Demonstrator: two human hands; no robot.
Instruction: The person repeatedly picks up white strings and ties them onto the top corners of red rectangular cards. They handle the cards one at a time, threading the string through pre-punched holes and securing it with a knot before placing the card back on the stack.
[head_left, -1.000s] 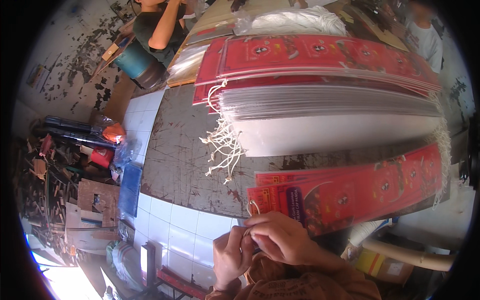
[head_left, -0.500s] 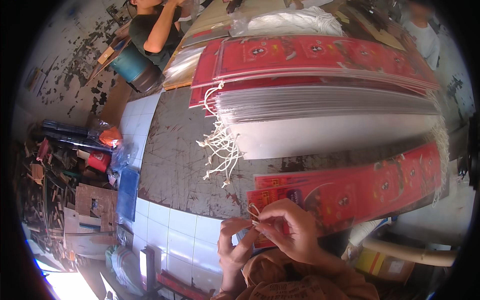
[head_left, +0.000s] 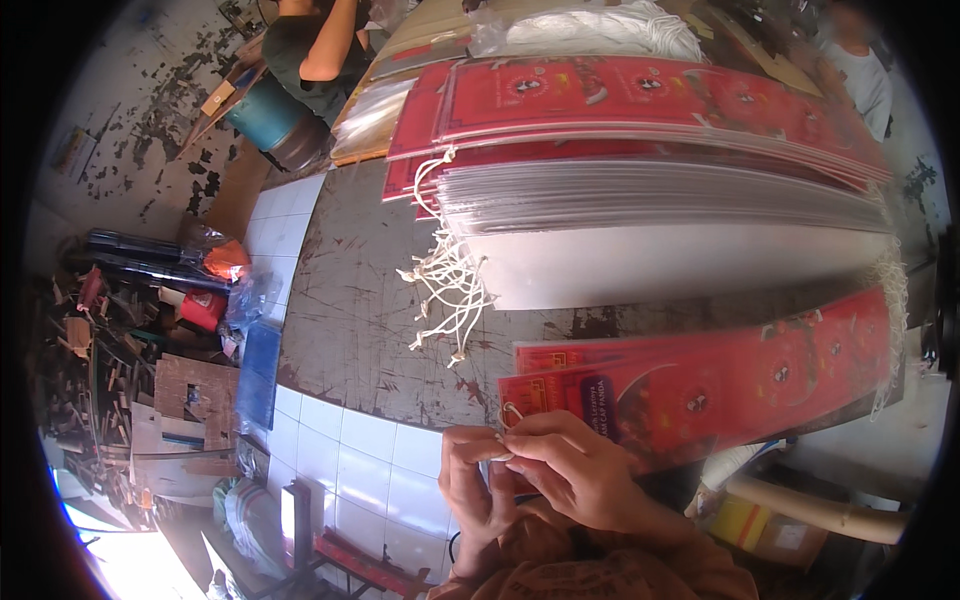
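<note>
Both hands meet at the lower middle, at the left end of a long red printed strip [head_left: 740, 395] with a glossy cover. My left hand [head_left: 472, 485] pinches a short cream string [head_left: 503, 440] between thumb and finger. My right hand [head_left: 572, 462] closes on the same string from the other side, its fingertips nearly touching the left ones. The string loops through the strip's corner; most of it is hidden by the fingers. Another red strip lies just under this one. Beyond them stands a leaning stack of strips with white backs [head_left: 690, 262], knotted cords [head_left: 450, 290] hanging off its left end.
More red strips [head_left: 640, 100] are piled farther back on the scratched grey table [head_left: 350, 300]. White rope [head_left: 600, 30] lies at the far edge. One person [head_left: 305, 50] is at far left, another [head_left: 855, 75] at far right. A blue drum [head_left: 275, 125] and scrap wood fill the left.
The string loop that stood up above my fingers is now drawn down smaller. My right hand has tilted lower and closer over the left fingertips. The view has shifted slightly.
</note>
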